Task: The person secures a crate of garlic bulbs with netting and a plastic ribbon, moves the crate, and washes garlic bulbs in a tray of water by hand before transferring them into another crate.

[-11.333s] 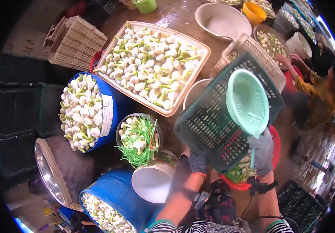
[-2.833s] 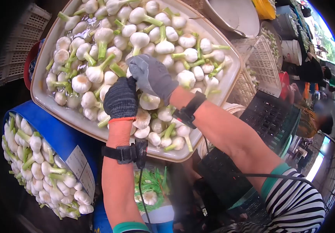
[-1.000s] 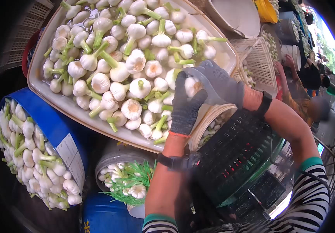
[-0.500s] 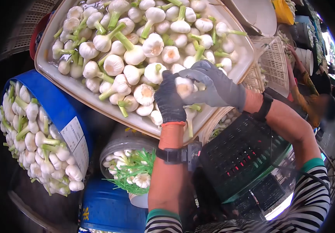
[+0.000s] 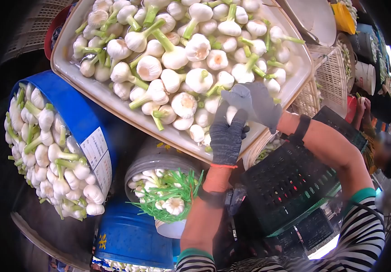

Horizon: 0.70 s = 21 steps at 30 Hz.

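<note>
My left hand, in a dark grey knit glove with an orange cuff, is closed around a garlic bulb over the near right corner of a white tub. My right hand, in a paler grey glove, is closed over the same bulb from above and the right, its fingers pressed together and a little blurred. Between them they hide most of the bulb. Many white garlic bulbs with short green stems lie in water in the tub, just beyond my hands.
A blue tub heaped with garlic stands at left. Below the white tub are a grey bucket with garlic and green strands, and a blue barrel. A black crate stands at right, with a woven basket behind. Another person's hand shows at far right.
The view has shifted, so the tub and buckets sit farther right and lower. My left hand has turned and moved right with the bulb. My right hand has shifted over its top.
</note>
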Motion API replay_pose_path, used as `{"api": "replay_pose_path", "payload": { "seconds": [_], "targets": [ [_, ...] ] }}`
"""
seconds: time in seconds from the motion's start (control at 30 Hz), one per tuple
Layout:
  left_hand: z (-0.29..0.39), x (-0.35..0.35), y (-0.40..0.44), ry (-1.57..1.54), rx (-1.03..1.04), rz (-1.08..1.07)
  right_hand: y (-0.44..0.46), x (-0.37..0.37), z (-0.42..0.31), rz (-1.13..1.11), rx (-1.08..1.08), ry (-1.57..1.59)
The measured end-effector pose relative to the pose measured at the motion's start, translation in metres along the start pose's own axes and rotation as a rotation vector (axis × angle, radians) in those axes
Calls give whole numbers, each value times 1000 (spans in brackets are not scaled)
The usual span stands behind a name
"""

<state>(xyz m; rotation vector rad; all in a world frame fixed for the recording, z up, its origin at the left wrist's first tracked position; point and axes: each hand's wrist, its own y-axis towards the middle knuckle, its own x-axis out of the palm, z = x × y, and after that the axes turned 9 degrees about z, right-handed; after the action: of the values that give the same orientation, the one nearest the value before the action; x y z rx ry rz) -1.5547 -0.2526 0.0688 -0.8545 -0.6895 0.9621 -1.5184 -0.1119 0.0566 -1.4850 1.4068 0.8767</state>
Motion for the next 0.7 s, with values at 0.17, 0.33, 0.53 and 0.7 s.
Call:
{"api": "replay_pose_path", "payload": {
  "seconds": [0.17,0.33,0.53,0.7],
  "targets": [
    [7,-58,11,989,1099,397,39,2,23,219,193,91],
    [23,-71,60,1381,792,520,96,50,42,132,683,343],
    [24,-66,73,1205,664,492,78,50,52,92,485,421],
    [37,-83,88,1029,417,277,83,32,29,13,507,395]
  ]
}}
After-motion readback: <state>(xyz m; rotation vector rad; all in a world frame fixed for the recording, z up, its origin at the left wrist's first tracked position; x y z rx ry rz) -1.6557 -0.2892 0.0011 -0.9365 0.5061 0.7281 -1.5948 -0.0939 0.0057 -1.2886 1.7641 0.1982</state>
